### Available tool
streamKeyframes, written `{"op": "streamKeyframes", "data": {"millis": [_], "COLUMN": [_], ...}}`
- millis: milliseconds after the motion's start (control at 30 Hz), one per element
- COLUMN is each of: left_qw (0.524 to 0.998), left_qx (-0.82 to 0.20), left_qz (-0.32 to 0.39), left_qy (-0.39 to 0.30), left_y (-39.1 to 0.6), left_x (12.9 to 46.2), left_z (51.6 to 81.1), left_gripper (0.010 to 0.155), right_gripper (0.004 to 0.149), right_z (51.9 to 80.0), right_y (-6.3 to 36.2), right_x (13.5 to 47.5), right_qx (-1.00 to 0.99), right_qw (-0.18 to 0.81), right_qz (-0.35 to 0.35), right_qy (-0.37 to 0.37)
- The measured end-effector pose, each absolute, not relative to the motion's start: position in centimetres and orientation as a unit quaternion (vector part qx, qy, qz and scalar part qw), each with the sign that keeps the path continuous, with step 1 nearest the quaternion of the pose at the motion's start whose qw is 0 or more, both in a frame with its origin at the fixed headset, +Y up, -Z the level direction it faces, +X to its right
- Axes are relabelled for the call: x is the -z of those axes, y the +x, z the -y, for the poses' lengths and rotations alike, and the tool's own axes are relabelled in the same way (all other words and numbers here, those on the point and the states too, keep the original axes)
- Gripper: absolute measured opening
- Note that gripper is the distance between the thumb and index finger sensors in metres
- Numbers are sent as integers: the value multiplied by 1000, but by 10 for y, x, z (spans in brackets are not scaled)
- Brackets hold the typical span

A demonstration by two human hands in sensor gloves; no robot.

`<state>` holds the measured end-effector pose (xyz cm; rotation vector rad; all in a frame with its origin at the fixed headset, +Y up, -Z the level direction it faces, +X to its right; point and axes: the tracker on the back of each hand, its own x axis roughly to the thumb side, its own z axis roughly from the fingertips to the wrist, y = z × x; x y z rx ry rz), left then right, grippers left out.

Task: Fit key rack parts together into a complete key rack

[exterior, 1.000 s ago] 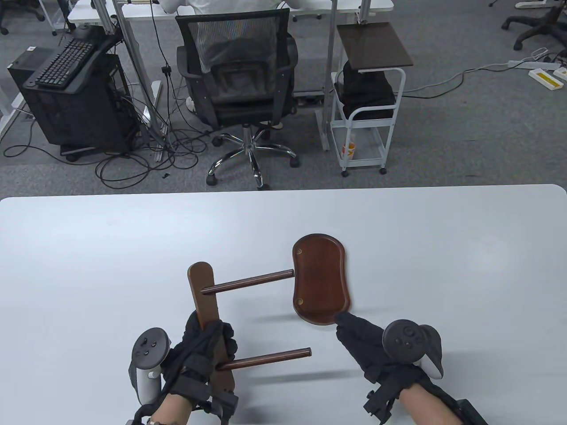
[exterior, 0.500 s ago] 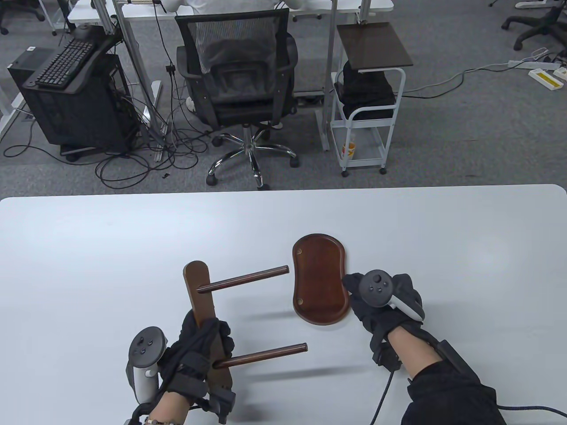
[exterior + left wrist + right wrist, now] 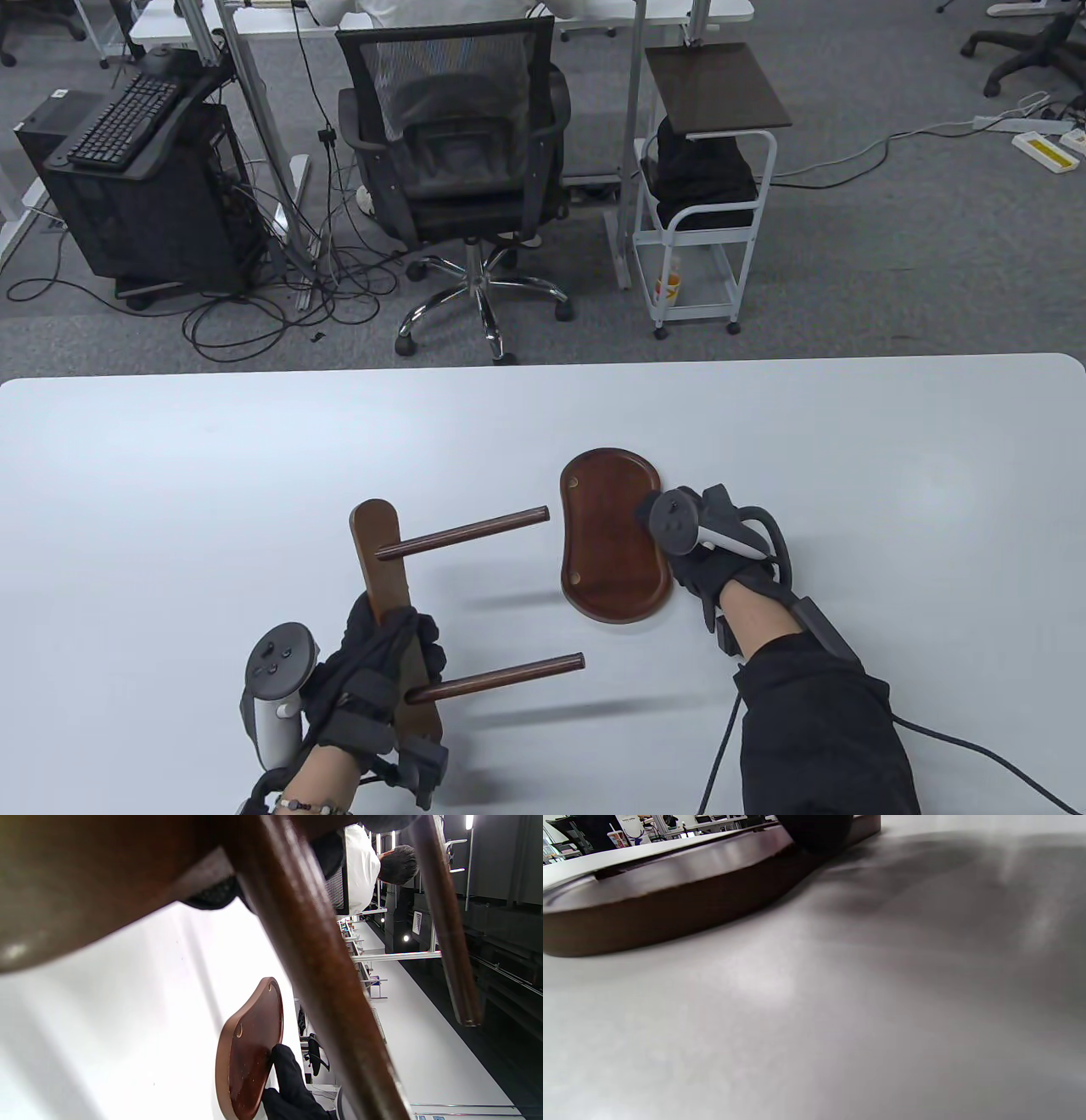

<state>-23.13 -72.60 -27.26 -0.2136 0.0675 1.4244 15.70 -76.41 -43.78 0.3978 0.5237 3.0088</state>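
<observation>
left hand (image 3: 386,662) grips the slat (image 3: 386,586) with two pegs, lifted | right hand (image 3: 721,552) touches the tray's (image 3: 607,543) right edge, finger spread unclear | tray flat on table (image 3: 170,475) | step: grasping tray | next: align peg ends with tray holes

right hand (image 3: 721,552) fingers hidden under tracker, tray (image 3: 670,899) blurred, cropped

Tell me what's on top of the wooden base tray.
Only right hand fingers touch the base tray at its right rim; its surface shows two small brass marks. Under the hand is hidden.
</observation>
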Motion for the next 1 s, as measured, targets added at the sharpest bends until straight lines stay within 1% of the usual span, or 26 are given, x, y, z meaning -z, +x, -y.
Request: {"op": "streamKeyframes", "data": {"millis": [67, 133, 200, 233, 333, 433, 700, 900, 1000], "left_qw": [752, 752, 752, 752, 752, 751, 750, 748, 739], "left_qx": [-651, -650, -651, -651, -651, -653, -654, -656, -667], "left_qz": [-33, -35, -36, -36, -36, -37, -36, -34, -33], "left_qy": [-99, -99, -101, -101, -99, -97, -97, -94, -91], "left_y": [-231, -231, -231, -231, -232, -232, -233, -234, -236], "left_x": [273, 273, 273, 273, 273, 274, 274, 274, 274], "left_z": [726, 727, 727, 727, 727, 727, 728, 728, 726], "left_gripper": [60, 60, 60, 60, 60, 60, 60, 60, 60], "right_gripper": [56, 54, 53, 53, 50, 48, 46, 41, 40], "right_z": [765, 764, 763, 761, 759, 759, 759, 757, 757], "right_y": [159, 158, 156, 156, 157, 165, 176, 175, 173], "right_x": [438, 438, 437, 436, 433, 429, 414, 400, 392], "right_qx": [-977, -981, -983, -985, -987, -990, -990, -989, -988], "right_qw": [33, 43, 23, 8, -9, 0, 1, -10, -12], "right_qz": [-169, -142, -124, -103, -79, -60, -41, -26, -20], "right_qy": [125, 124, 132, 139, 141, 131, 136, 145, 150]}}
